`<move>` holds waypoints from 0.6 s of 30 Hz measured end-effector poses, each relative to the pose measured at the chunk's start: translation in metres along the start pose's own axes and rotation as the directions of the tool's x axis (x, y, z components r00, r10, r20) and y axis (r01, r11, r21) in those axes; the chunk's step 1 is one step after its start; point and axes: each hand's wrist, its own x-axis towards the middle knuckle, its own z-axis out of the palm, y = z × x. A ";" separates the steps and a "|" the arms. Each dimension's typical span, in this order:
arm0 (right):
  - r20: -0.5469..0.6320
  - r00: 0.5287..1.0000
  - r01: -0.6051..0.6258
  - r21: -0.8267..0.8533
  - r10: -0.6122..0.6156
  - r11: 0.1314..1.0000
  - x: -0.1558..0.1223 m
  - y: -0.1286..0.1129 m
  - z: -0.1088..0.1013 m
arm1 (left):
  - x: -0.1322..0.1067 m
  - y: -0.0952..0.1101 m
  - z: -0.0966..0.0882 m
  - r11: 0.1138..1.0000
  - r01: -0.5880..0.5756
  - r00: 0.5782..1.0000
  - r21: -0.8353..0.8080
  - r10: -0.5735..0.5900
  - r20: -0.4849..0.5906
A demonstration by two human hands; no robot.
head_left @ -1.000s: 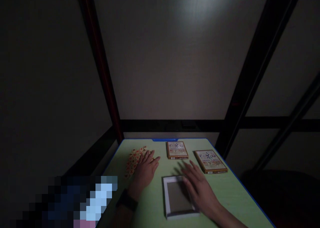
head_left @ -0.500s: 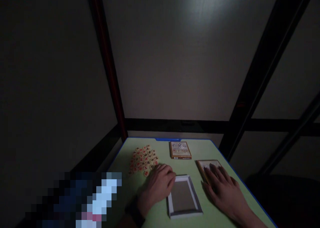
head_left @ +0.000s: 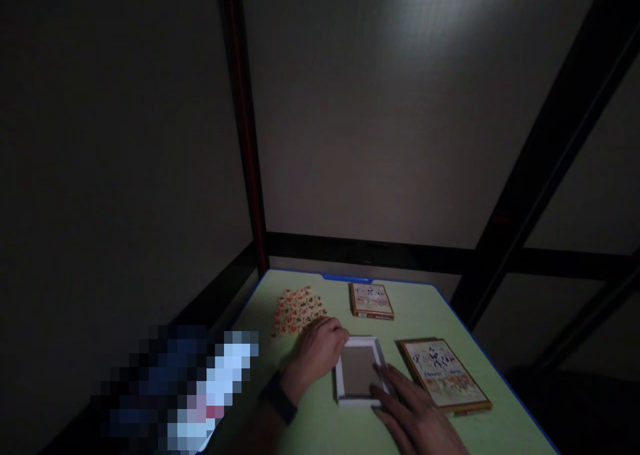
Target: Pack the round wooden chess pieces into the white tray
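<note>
My left hand (head_left: 320,346) curls its fingers at the far left corner of a shallow white-walled box tray (head_left: 341,380) with a bare brown bottom. On the tray's near right side lies my right hand (head_left: 417,412), fingers apart, some reaching over the wall. Beside that hand, to the right, a printed Chinese chess box lid (head_left: 447,375) rests face up on the table. Round Chinese chess pieces (head_left: 297,308) with red and black characters lie in a flat cluster beyond my left hand, which partly hides them.
A smaller-looking Chinese chess box (head_left: 372,300) lies farther back on the green table (head_left: 320,432), which has a blue edge. A pixelated patch (head_left: 220,382) covers something at the lower left. Grey panels (head_left: 370,128) with dark frames stand behind the table.
My right hand has left the printed lid and come left onto the tray. The tray sits slightly farther left and away. My left hand stays at its corner.
</note>
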 end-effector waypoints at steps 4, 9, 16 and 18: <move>-0.030 0.999 -0.011 -0.003 0.011 1.000 0.004 -0.003 0.008 | 0.001 -0.001 -0.002 1.000 -0.009 0.999 0.001 0.009 -0.036; -0.013 1.000 -0.008 -0.023 0.008 1.000 0.016 -0.009 0.012 | 0.001 -0.002 0.004 1.000 -0.026 0.995 0.005 0.026 -0.099; -0.047 0.996 -0.077 0.046 0.079 0.996 0.038 -0.016 -0.004 | 0.006 -0.009 0.007 0.999 0.025 0.965 0.041 -0.014 -0.261; -0.095 0.991 -0.088 0.090 0.096 0.992 0.048 -0.012 -0.008 | 0.006 -0.009 0.007 0.999 0.017 0.950 0.048 -0.002 -0.311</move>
